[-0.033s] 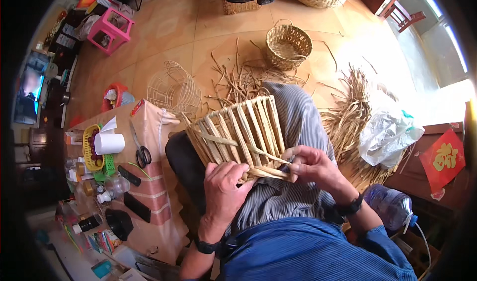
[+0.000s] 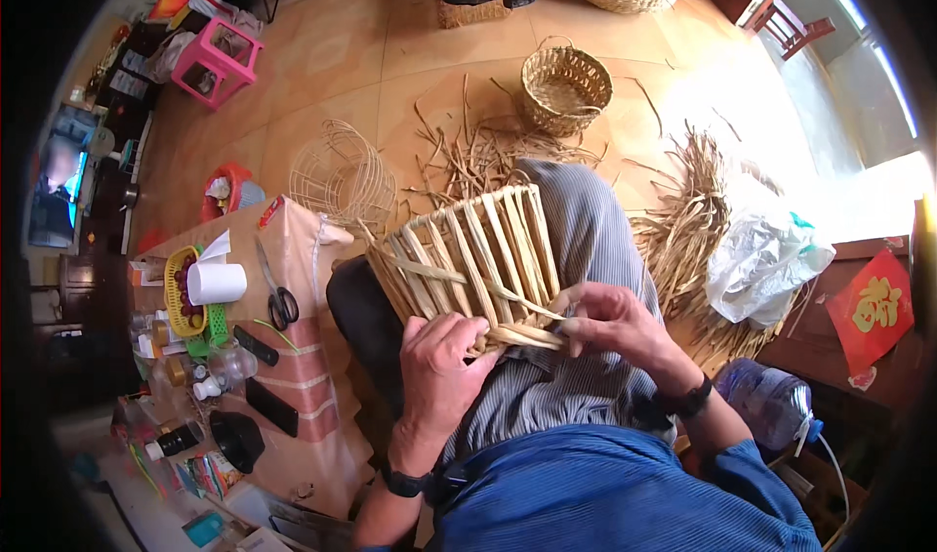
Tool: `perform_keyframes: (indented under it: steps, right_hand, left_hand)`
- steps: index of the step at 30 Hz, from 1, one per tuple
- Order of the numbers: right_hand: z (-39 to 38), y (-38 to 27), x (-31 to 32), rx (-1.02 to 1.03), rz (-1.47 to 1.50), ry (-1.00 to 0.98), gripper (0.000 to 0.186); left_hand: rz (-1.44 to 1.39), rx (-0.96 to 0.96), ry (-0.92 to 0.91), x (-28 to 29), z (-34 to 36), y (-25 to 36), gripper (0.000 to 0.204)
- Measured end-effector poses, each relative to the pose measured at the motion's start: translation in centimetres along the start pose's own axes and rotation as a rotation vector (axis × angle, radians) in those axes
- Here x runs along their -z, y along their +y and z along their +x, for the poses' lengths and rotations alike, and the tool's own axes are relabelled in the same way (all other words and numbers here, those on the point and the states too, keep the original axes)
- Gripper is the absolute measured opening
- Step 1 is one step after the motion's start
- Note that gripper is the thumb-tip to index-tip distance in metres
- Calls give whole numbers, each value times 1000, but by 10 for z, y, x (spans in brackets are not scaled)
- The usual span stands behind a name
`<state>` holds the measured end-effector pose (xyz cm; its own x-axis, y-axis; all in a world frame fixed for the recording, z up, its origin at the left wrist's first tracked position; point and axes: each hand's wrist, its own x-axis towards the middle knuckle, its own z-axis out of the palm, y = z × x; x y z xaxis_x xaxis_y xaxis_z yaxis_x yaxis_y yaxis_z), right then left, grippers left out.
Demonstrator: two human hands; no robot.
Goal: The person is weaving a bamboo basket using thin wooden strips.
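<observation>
A half-woven basket (image 2: 471,249) of pale dried plant strips rests tilted on my lap, its upright strips running between the rim and the end near me. My left hand (image 2: 441,368) is closed on the basket's near left edge, thumb pressed against the strips. With thumb and fingers, my right hand (image 2: 625,329) pinches a loose weaving strip (image 2: 527,336) at the near right corner. Another thin strip slants across the uprights toward the right fingers. The inside of the basket is mostly hidden.
Loose strips (image 2: 468,157) and a bundle of dried stalks (image 2: 695,196) lie on the floor. Beyond my knees are a wire frame (image 2: 342,173) and a finished basket (image 2: 566,88). A cloth-covered table (image 2: 307,327) with scissors (image 2: 282,304) is at left; a water jug (image 2: 766,404) at right.
My right hand has shifted very slightly left with the strip, its fingers a little more bent. My left hand and the basket look nearly unmoved.
</observation>
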<state>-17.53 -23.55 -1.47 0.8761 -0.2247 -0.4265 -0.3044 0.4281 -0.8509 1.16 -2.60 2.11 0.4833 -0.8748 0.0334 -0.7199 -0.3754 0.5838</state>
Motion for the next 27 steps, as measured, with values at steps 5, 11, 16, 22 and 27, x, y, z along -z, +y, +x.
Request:
perform_keyframes:
  steps: [5,11,16,22,27]
  right_hand:
    - [21,-20,-10,252,-808,25,28]
    - [14,12,60,86,315,12,38]
    - [3,36,74,115,446,100,33]
    - [-12,23,102,454,1007,511,19]
    - [-35,26,78,-13,186,352,20]
  left_hand:
    - [-71,89,-99,20,6,3,67]
    - [-97,38,-78,31,5,-5,28]
    - [-118,-15,38,25,9,-7,26]
    - [27,-121,192,15,3,-5,28]
    - [114,-165,136,22,3,18,39]
